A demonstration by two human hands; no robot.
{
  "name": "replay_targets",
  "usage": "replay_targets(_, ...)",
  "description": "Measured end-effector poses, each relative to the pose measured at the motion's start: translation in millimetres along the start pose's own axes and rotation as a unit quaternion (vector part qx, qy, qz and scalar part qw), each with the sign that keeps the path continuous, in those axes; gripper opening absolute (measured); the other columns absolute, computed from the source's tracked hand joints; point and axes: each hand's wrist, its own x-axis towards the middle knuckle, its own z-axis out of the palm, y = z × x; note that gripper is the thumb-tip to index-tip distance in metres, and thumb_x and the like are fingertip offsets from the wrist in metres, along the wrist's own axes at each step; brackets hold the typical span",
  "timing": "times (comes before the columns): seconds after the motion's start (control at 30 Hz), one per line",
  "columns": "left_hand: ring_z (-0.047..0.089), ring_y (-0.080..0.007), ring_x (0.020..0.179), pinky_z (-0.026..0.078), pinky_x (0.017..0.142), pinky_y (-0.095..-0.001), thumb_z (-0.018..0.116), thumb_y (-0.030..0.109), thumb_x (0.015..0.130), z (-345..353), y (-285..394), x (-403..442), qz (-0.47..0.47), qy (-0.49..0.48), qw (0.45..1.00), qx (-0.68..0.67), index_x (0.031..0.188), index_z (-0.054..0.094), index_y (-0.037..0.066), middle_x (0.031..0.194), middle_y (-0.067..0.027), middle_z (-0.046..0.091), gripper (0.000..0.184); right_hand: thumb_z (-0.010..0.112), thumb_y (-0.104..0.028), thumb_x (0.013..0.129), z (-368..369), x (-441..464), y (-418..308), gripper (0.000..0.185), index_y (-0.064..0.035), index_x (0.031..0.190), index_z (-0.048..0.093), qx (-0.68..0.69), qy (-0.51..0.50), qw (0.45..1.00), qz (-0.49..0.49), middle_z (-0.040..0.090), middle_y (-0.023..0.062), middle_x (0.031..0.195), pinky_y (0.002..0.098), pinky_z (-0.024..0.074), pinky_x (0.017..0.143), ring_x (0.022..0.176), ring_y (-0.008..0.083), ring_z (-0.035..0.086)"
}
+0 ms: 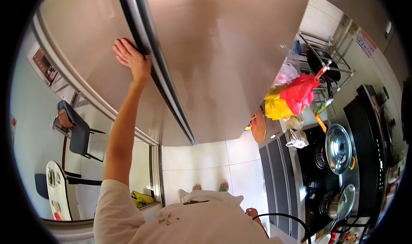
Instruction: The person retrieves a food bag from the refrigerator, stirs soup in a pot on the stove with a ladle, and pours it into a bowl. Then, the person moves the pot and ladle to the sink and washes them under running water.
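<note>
A large brownish refrigerator (223, 63) with two tall doors fills the top and middle of the head view. Against its left door, beside the dark vertical gap between the doors, lies my left hand (134, 61); its fingers are stretched out and hold nothing. The thumb side is close to the gap. Low in the view, by my right side, my right hand (252, 212) hangs near my shirt. It is small and partly hidden, and its fingers cannot be made out clearly.
On the right, a black stove (317, 175) bears a shiny metal pan (338, 148) and a pot. Red and yellow bags (298, 94) hang by a metal rack (334, 59). Through a glass door at left stand a dark chair (77, 132) and a table (59, 188).
</note>
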Motion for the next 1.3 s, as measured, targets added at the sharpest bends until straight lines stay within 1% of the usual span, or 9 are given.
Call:
replay_targets(0.2,0.017,-0.0452,0.139,0.013,0.110,-0.0577,0.069,0.011,0.062,36.4,-23.6,4.1,0.104,0.116,0.985,0.075,0.146,0.016,-0.001,0.150,-0.0261,0.020,0.101,0.055,-0.009,0.080,-0.2,26.6,46.1,0.010,-0.0094,0.070,0.054,0.020,-0.023,0.999,0.034,0.053,0.0041,0.066,0.0266,0.0417,0.044,0.057,0.0166,0.055)
replay_targets(0.37,0.013,-0.0435,0.140,0.016,0.108,-0.0588,0.077,0.026,0.068,30.2,-15.4,2.8,0.053,0.080,0.991,0.090,0.149,0.012,0.006,0.154,-0.0222,0.011,0.106,0.043,-0.027,0.085,-12.2,41.6,5.6,0.030,-0.0063,0.080,0.064,-0.338,0.015,0.931,-0.134,0.065,0.0176,0.088,0.0459,0.0511,0.075,0.085,0.0364,0.063)
replay_targets(0.63,0.035,-0.0445,0.130,0.031,0.106,-0.0515,0.065,0.049,0.084,13.3,-23.7,13.9,0.256,0.159,0.953,0.021,0.144,0.033,0.007,0.146,-0.0244,0.032,0.080,0.052,-0.030,0.085,-45.1,41.1,-32.4,0.030,-0.0098,0.101,0.067,-0.172,0.102,0.971,-0.134,0.068,0.0142,0.100,0.0412,0.0510,0.085,0.094,0.0329,0.064)
replay_targets(0.83,0.021,-0.0382,0.140,0.020,0.114,-0.0428,0.057,0.009,0.088,32.2,-133.8,-223.8,0.161,-0.251,0.955,0.006,0.151,0.012,0.010,0.155,-0.0180,0.012,0.077,0.057,-0.033,0.085,-69.9,16.6,33.2,0.028,-0.0105,0.097,0.068,-0.079,0.133,0.987,-0.043,0.068,0.0137,0.098,0.0414,0.0509,0.085,0.094,0.0320,0.064)
replay_targets(0.93,0.013,-0.0323,0.142,0.018,0.115,-0.0379,0.076,0.039,0.070,4.2,-85.2,-392.0,-0.003,-0.863,0.496,0.097,0.150,0.006,0.005,0.155,-0.0193,0.006,0.112,0.058,-0.036,0.084,-74.3,0.5,93.6,0.029,-0.0111,0.093,0.070,-0.100,0.178,0.979,-0.016,0.069,0.0098,0.094,0.0391,0.0523,0.082,0.091,0.0297,0.065)
replay_targets(1.0,0.019,-0.0324,0.141,0.025,0.113,-0.0388,0.084,0.050,0.059,-35.4,17.3,-437.9,0.042,-0.954,0.298,-0.014,0.146,0.025,0.003,0.152,-0.0211,0.018,0.115,0.065,-0.026,0.083,-72.5,5.1,155.9,0.023,-0.0091,0.099,0.066,-0.230,0.232,0.933,-0.152,0.069,0.0088,0.083,0.0374,0.0553,0.056,0.064,0.0197,0.068)
replay_targets(1.1,0.047,-0.0357,0.122,0.037,0.105,-0.0421,0.079,0.030,0.070,-19.9,103.5,-523.3,0.229,-0.862,0.361,-0.274,0.130,0.050,0.003,0.130,-0.0203,0.052,0.072,0.056,-0.035,0.088,-107.3,-40.2,154.9,0.025,-0.0107,0.093,0.060,0.446,0.223,0.863,-0.085,0.063,0.0086,0.081,0.0415,0.0493,0.045,0.062,0.0228,0.065)
replay_targets(1.17,0.055,-0.0333,0.111,0.046,0.093,-0.0386,0.074,0.017,0.076,-13.7,187.1,-511.8,0.194,-0.796,0.339,-0.462,0.127,0.053,0.005,0.123,-0.0189,0.056,0.056,0.045,-0.013,0.094,-153.0,-77.1,128.6,0.010,-0.0085,0.092,0.054,0.396,0.493,0.773,-0.056,0.060,0.0046,0.073,0.0292,0.0479,0.045,0.060,0.0170,0.063)
replay_targets(1.3,0.059,-0.0312,0.106,0.048,0.090,-0.0386,0.071,0.018,0.080,14.4,310.2,-483.2,0.264,-0.824,0.353,-0.357,0.128,0.051,0.004,0.121,-0.0181,0.057,0.053,0.046,-0.028,0.099,-276.6,-186.3,49.5,0.024,-0.0057,0.104,0.055,0.404,0.749,0.512,-0.113,0.059,0.0057,0.086,0.0266,0.0458,0.058,0.076,0.0128,0.057)
